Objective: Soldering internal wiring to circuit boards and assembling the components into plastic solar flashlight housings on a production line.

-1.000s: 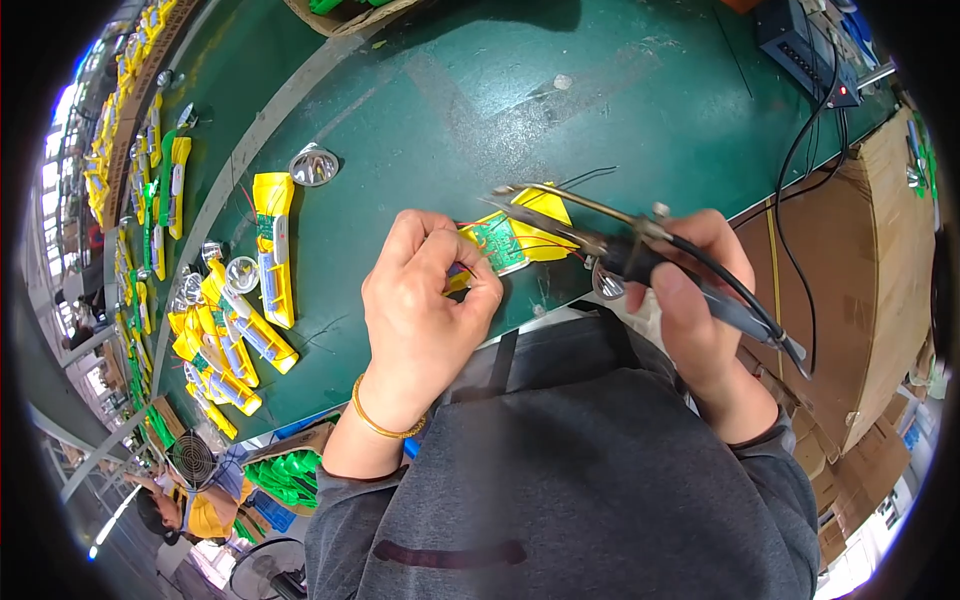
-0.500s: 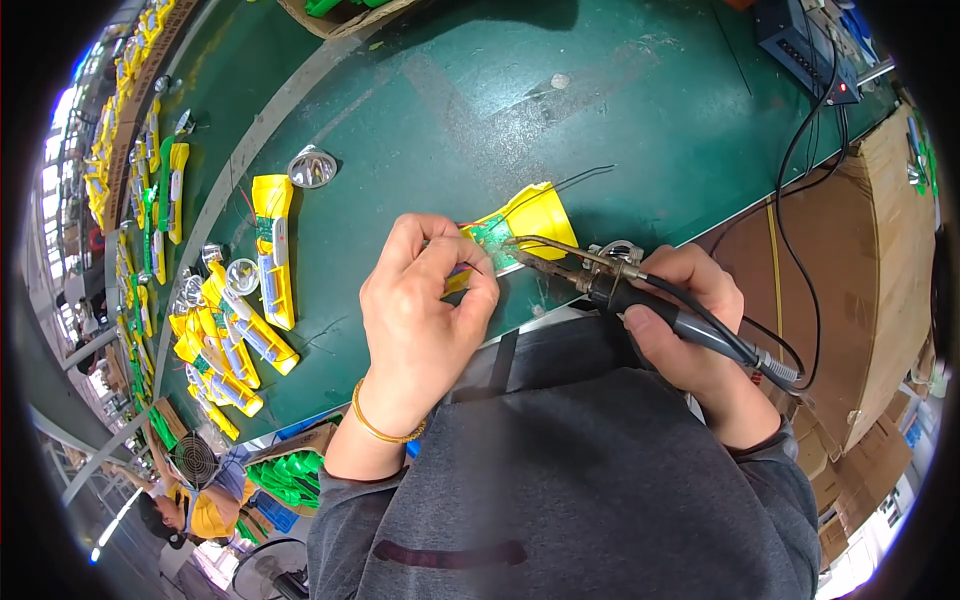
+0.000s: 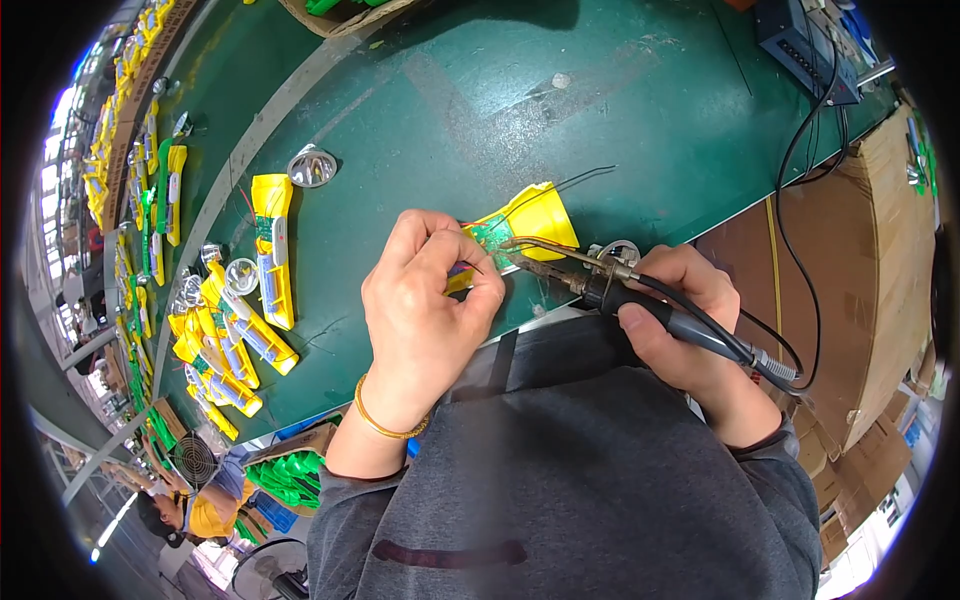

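In the head view we see our left hand (image 3: 425,300) pinching a yellow flashlight shell (image 3: 520,225) with a green circuit board (image 3: 490,235) at the near edge of the green table (image 3: 450,100). Our right hand (image 3: 680,320) is closed around a soldering iron (image 3: 610,290), its tip touching the board. A pile of yellow flashlights (image 3: 225,340) lies well apart to the left, with a silver reflector (image 3: 311,165) beyond them.

Both hands (image 3: 430,300) (image 3: 680,320) curled, fingers closed
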`<control>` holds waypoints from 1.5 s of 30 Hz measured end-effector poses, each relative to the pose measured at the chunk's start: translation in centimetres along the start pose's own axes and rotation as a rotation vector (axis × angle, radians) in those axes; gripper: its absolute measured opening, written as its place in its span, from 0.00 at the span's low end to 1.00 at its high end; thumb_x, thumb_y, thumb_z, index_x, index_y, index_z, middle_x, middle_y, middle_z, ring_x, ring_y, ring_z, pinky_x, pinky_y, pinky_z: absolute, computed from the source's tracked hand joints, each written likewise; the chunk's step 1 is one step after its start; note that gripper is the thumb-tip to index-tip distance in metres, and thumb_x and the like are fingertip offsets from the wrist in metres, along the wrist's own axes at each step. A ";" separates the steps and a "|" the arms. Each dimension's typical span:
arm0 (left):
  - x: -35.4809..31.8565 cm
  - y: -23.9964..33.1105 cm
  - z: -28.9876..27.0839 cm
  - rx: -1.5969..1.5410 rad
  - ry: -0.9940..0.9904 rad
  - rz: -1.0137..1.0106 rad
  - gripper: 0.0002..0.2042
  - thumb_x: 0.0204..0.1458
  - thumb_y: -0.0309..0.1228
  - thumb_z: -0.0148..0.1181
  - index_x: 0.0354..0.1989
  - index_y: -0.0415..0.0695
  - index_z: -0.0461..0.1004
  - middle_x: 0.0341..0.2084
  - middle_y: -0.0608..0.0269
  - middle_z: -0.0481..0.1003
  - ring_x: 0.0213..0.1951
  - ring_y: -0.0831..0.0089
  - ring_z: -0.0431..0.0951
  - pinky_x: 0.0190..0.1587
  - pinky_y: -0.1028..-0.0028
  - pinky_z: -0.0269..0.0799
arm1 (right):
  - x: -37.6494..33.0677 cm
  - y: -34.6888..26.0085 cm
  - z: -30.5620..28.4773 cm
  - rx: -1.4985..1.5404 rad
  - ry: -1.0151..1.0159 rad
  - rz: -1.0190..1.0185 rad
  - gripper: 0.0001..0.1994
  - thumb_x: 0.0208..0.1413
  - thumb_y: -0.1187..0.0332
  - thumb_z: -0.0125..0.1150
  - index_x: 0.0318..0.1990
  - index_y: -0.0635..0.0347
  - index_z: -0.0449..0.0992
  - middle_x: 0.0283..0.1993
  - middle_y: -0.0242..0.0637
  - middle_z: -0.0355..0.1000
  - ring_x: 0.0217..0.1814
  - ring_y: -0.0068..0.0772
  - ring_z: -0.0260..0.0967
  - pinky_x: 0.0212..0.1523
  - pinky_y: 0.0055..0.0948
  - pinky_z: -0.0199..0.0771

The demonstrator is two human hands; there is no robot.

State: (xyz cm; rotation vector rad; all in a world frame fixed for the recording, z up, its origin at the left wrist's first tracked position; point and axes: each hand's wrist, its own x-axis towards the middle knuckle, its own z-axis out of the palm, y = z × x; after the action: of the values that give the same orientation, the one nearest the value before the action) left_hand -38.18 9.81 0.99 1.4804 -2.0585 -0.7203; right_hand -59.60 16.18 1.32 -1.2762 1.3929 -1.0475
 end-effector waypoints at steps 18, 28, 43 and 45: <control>0.5 0.7 0.0 0.044 -0.040 0.004 0.04 0.38 0.19 0.60 0.22 0.38 0.71 0.28 0.62 0.71 0.20 0.81 0.67 0.23 0.81 0.63 | 1.1 -0.5 0.3 0.179 0.024 0.046 0.11 0.52 0.70 0.57 0.38 0.64 0.63 0.36 0.41 0.68 0.29 0.28 0.71 0.33 0.27 0.74; 1.1 2.0 -0.9 0.061 -0.124 -0.056 0.05 0.38 0.20 0.61 0.24 0.40 0.72 0.29 0.58 0.70 0.27 0.61 0.75 0.29 0.69 0.72 | 4.7 -1.1 6.3 0.834 0.070 0.048 0.11 0.62 0.68 0.49 0.48 0.64 0.62 0.45 0.38 0.67 0.48 0.27 0.68 0.56 0.32 0.68; 0.4 1.2 -1.8 0.022 -0.101 0.235 0.07 0.41 0.23 0.66 0.30 0.43 0.77 0.23 0.63 0.76 0.24 0.66 0.77 0.25 0.73 0.72 | 5.0 -1.3 5.7 0.768 0.050 0.144 0.11 0.61 0.68 0.52 0.48 0.63 0.64 0.45 0.36 0.67 0.48 0.24 0.66 0.55 0.30 0.69; 0.5 0.9 -1.4 0.046 -0.090 0.241 0.09 0.41 0.21 0.65 0.32 0.42 0.78 0.26 0.63 0.75 0.26 0.66 0.77 0.26 0.73 0.72 | 4.7 -1.5 5.1 0.763 0.059 0.160 0.11 0.61 0.67 0.51 0.48 0.62 0.64 0.44 0.36 0.67 0.48 0.25 0.67 0.56 0.34 0.69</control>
State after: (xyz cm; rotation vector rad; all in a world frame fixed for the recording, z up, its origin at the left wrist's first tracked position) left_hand -38.02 9.40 2.66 1.2145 -2.2856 -0.6577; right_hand -54.41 11.36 1.37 -0.5687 0.9580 -1.3314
